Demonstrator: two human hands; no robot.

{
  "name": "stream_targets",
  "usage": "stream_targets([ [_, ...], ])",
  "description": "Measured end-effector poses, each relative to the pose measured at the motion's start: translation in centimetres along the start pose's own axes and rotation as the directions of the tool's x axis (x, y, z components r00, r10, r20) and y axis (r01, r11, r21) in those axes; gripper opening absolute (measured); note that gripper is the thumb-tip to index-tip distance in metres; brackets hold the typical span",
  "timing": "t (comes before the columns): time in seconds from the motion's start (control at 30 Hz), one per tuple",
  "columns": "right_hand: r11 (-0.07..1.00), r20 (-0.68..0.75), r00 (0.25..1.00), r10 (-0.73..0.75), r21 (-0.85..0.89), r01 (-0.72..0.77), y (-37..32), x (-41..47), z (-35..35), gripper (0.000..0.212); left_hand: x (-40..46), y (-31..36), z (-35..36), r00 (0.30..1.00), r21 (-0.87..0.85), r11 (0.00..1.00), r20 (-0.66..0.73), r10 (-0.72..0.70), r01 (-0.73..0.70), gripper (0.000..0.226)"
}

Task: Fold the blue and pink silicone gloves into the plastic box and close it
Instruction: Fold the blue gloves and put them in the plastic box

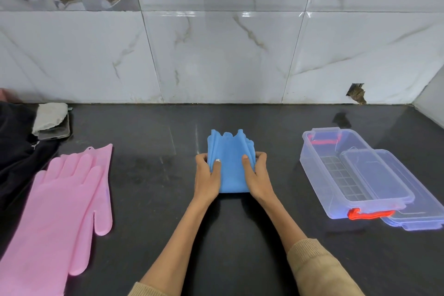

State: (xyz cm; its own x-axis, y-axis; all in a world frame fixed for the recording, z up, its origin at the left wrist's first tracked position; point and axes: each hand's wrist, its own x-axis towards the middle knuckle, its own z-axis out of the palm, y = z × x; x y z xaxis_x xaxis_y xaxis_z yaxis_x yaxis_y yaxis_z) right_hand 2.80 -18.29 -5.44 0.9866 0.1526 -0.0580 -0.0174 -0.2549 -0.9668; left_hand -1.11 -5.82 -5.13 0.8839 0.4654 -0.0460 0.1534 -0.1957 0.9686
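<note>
The blue silicone gloves lie folded into a compact stack at the middle of the dark counter. My left hand grips the stack's left edge, thumb on top. My right hand grips its right edge the same way. The pink gloves lie flat and unfolded at the left, fingers pointing away from me. The clear plastic box with red latches stands open at the right. Its clear lid leans across the box's right rim.
A phone with a grey cloth on it lies at the back left beside dark fabric. A marble-tiled wall rises behind the counter. A side wall closes the far right corner.
</note>
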Motion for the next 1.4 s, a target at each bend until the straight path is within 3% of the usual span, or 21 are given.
stream_targets([
  [0.13, 0.978, 0.083, 0.996, 0.016, 0.205, -0.033, -0.6, -0.4, 0.3, 0.033, 0.7, -0.4, -2.8, 0.974, -0.261, 0.939, 0.027, -0.224, 0.223, 0.031],
  [0.23, 0.976, 0.133, 0.991, 0.027, 0.211, -0.055, -0.8, -1.0, 1.6, 0.042, 0.5, -1.1, -4.9, 0.959, -0.291, 0.916, 0.022, -0.284, 0.278, 0.037],
  [0.4, 0.981, 0.157, 0.987, 0.031, 0.183, -0.060, -1.3, -1.8, 3.3, 0.043, -1.2, -1.8, -6.3, 0.970, -0.309, 0.930, -0.073, -0.232, 0.199, 0.035],
  [0.63, 0.977, 0.137, 0.990, 0.046, 0.198, -0.073, -2.8, -2.6, 1.4, 0.042, -2.6, 0.4, -5.9, 0.986, -0.395, 0.909, -0.034, -0.161, 0.135, 0.034],
  [0.8, 0.974, -0.041, 0.996, -0.074, 0.212, 0.081, -6.3, -2.5, -5.5, 0.042, -2.4, 6.3, -1.5, 0.999, -0.431, 0.902, 0.038, 0.034, -0.014, 0.030],
  [0.93, 0.981, -0.222, 0.970, -0.095, 0.147, 0.129, -8.0, -3.2, -13.0, 0.041, -3.1, 10.5, 4.5, 0.978, -0.514, 0.857, 0.162, 0.131, -0.030, 0.030],
  [1.13, 0.996, -0.297, 0.955, -0.005, 0.080, 0.030, -7.1, -3.7, -22.5, 0.041, -5.5, 13.3, 14.3, 0.960, -0.564, 0.825, 0.249, 0.127, 0.037, 0.030],
  [1.3, 0.996, -0.243, 0.966, 0.089, 0.031, -0.084, -5.7, -3.4, -25.2, 0.042, -6.5, 12.8, 17.7, 0.957, -0.449, 0.889, 0.286, 0.050, 0.087, 0.032],
  [1.4, 0.993, -0.227, 0.967, 0.119, 0.001, -0.122, -5.1, -3.2, -25.0, 0.039, -6.1, 12.5, 18.0, 0.962, -0.355, 0.934, 0.267, 0.057, 0.043, 0.036],
])
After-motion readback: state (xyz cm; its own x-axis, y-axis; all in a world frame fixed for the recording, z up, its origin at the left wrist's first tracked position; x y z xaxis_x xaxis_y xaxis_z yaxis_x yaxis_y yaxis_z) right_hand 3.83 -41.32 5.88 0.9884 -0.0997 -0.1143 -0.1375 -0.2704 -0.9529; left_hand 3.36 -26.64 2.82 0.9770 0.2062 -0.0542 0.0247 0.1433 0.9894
